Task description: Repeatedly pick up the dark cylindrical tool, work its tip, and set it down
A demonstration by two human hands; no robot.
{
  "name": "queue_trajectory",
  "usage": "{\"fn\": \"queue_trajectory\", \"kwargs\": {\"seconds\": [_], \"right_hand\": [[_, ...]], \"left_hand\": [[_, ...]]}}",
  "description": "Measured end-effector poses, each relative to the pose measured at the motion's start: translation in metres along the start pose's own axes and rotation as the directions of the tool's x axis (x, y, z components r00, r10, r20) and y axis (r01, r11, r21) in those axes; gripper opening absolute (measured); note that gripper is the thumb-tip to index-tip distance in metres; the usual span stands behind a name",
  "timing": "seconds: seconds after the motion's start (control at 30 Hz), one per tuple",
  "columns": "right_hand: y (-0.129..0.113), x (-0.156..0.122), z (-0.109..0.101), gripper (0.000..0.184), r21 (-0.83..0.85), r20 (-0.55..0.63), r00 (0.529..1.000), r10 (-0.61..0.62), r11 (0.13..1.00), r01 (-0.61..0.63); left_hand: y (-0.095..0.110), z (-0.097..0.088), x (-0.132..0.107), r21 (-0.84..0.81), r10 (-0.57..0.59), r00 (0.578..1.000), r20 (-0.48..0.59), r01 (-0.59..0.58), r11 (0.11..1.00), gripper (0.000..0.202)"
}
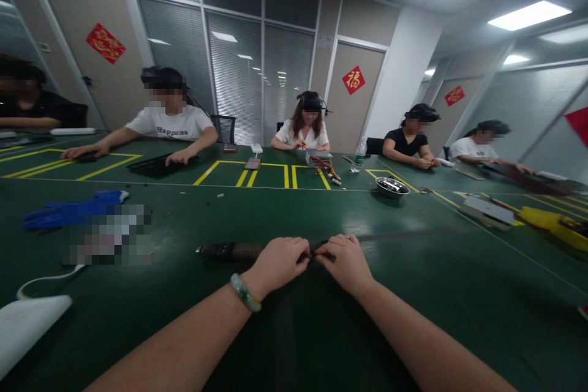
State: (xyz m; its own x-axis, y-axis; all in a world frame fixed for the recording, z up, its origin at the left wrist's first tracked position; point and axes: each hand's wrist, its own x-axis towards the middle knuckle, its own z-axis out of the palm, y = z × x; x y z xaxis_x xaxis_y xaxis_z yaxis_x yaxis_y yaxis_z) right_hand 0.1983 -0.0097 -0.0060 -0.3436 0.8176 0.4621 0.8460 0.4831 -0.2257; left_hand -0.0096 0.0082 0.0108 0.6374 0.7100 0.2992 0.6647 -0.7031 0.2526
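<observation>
A dark cylindrical tool with a metal tip, like an electric screwdriver (232,251), lies on the green table (220,324). Its tip points left, and its right end runs behind my left hand (281,264), which wears a green bangle (245,293) at the wrist. The fingers of my left hand are closed in a pinch. Close beside it, my right hand (346,264) pinches too, a ring on one finger. Both sets of fingertips nearly meet at a small dark piece, mostly covered, whose kind I cannot make out.
Blue gloves (76,211) and a blurred-out item with a white cable lie at left, near a white object (30,324). Ahead are a metal bowl (392,187), a water bottle (359,156) and a wired metal box (321,159). Several people sit across the table.
</observation>
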Motion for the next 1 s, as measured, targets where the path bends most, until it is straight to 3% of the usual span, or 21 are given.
{"fn": "queue_trajectory", "kwargs": {"seconds": [0.37, 0.63, 0.83, 1.0], "right_hand": [[0.000, 0.015, 0.001, 0.006, -0.074, 0.080, 0.997, -0.022, 0.997, 0.028], [0.007, 0.018, 0.013, 0.012, 0.139, 0.194, 0.981, -0.004, 0.990, -0.024], [0.007, 0.015, 0.015, 0.012, 0.173, 0.182, 0.982, 0.052, 0.981, -0.084], [0.003, 0.015, 0.017, 0.013, 0.160, 0.176, 0.984, 0.035, 0.985, -0.063]], "left_hand": [[0.004, -0.005, 0.002, 0.054, -0.004, 0.999, 0.036, 0.002, 0.999, 0.007], [0.001, 0.001, 0.002, 0.086, 0.028, 1.000, 0.013, -0.029, 0.996, 0.005], [0.002, 0.002, 0.002, 0.099, 0.017, 1.000, 0.013, -0.018, 0.995, 0.006], [0.005, -0.002, 0.001, 0.090, 0.004, 1.000, 0.024, -0.006, 0.996, 0.005]]}}
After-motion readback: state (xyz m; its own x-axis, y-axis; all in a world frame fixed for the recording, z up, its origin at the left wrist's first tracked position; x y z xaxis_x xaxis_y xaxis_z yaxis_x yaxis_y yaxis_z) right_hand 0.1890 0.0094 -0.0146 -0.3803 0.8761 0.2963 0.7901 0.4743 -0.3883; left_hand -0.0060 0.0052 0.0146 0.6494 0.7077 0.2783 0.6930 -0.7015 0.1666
